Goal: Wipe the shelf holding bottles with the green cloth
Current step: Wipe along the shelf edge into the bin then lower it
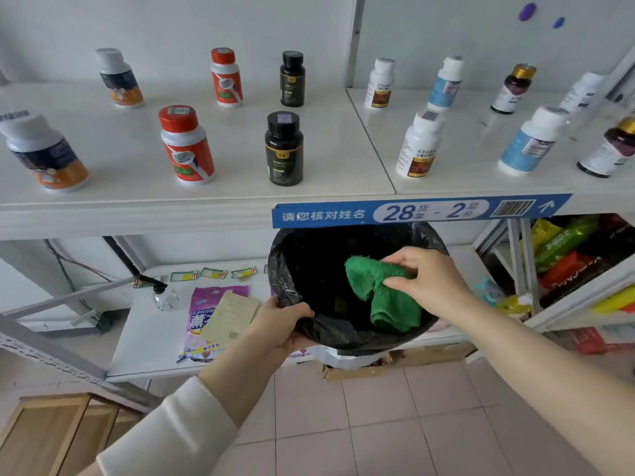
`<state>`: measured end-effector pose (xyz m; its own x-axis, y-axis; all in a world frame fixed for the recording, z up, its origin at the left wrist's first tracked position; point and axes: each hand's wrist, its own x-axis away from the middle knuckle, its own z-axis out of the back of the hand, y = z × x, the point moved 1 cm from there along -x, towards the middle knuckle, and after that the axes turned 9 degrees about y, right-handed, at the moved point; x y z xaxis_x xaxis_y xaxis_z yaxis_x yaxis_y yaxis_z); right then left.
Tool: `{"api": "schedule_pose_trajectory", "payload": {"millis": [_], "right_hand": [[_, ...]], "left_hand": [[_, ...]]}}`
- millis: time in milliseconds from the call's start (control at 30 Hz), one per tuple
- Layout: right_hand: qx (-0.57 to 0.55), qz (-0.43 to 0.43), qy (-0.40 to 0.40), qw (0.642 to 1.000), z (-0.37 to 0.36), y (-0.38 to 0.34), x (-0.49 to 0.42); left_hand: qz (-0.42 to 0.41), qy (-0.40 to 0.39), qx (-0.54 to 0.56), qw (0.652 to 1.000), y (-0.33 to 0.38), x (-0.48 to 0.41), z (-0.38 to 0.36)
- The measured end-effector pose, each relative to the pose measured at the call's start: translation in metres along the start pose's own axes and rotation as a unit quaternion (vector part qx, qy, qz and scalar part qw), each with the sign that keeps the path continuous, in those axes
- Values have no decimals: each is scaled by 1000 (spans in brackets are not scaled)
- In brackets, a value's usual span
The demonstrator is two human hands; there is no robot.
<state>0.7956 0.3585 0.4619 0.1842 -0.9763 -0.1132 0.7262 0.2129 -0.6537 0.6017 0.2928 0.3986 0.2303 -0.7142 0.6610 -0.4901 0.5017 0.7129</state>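
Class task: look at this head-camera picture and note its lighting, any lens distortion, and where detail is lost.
Head view: soft, even light, with only faint shadows under the bottles on the shelf; the wide lens bows the shelf edge and tilts the outer bottles; the bin interior is too dark to read; the green cloth in the right hand shows clearly.

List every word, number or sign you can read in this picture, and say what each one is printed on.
"请您核对姓名": blue shelf-edge sign
"28" and "2", each with small characters too blurred to read: same sign, beside a barcode and an up arrow
"Lavende…", cut off by a card: purple packet on the lower shelf
Bottle labels: too small to read
Small tags on the lower shelf: unreadable
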Motion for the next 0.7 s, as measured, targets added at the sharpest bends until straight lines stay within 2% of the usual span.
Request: {"api": "schedule_pose_trajectory", "payload": {"millis": [100,200,300,400,500,600,700], "right_hand": [[-31,-37,39,998,0,21,11],[-48,-76,19,996,14,42,21],[-98,-116,68,986,41,72,35],[-94,-140,46,985,69,106,49],[-116,-165,98,975,108,146,53],[-103,-167,76,978,149,184,56],[-96,-176,97,975,193,225,59]], "left_hand": [[23,-8,-21,999,-16,-3,-13],[42,-19,-52,998,-33,-3,-33],[56,-52,-81,994,-49,0,-63],[59,-76,-111,989,-59,4,-106],[65,-99,-123,985,-70,10,-159],[74,-109,-137,982,-84,18,-214],[66,-119,-139,981,-96,28,-268]]}}
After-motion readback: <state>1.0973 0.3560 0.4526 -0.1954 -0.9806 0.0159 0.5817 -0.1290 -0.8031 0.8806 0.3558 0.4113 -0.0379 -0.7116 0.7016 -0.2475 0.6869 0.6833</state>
